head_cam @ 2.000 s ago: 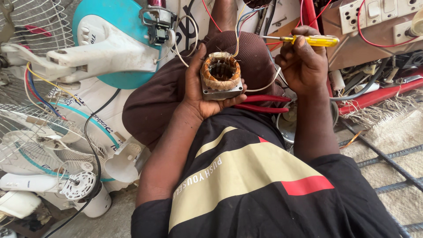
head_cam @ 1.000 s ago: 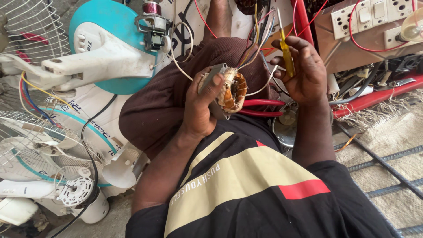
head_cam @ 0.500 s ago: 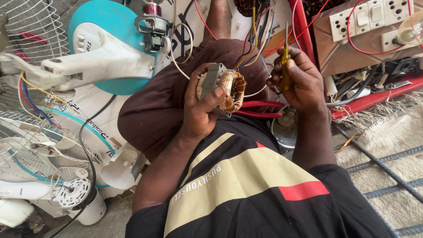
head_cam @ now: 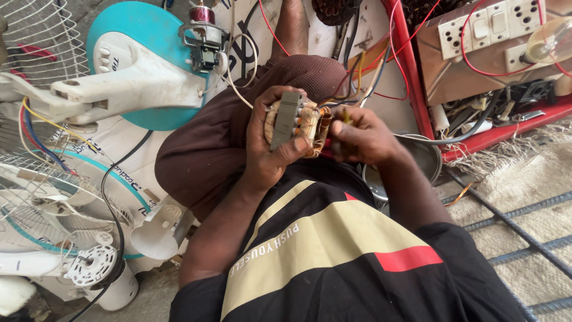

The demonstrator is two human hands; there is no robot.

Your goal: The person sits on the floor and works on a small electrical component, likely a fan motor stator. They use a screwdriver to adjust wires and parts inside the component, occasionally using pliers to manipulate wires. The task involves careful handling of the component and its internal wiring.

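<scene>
**A:** What crowds the person's hands?

**B:** A good deal. To the left lies a dismantled fan with a teal base [head_cam: 113, 65] and a white neck, and below it wire fan guards [head_cam: 42, 197] and a small white motor housing [head_cam: 92, 265]. A black cable [head_cam: 113, 197] loops across them. Ahead, red wires [head_cam: 393, 53] and pale ones trail down toward the hands. To the right a red tray [head_cam: 476, 140] carries a wooden board with white switches and sockets [head_cam: 485, 30] and a clear bulb [head_cam: 548, 42]. A metal bowl [head_cam: 426, 158] sits just beside the right wrist.

**A:** Any open room?

**B:** Little on the left. The rough mat [head_cam: 524, 197] at lower right, crossed by dark steel bars, is the barest stretch.

**A:** And the thing being held?

**B:** A motor stator [head_cam: 298, 122], over the raised knee in brown cloth, near the chest. It is a grey laminated metal block with copper-tan windings bulging at its side, leads running off upward.

**A:** The hands?

**B:** The left hand [head_cam: 271, 146] has its fingers wrapped round the stator, thumb across the metal face. The right hand [head_cam: 366, 137] is closed around a thin yellow tool [head_cam: 346, 116] whose tip meets the windings.
</scene>
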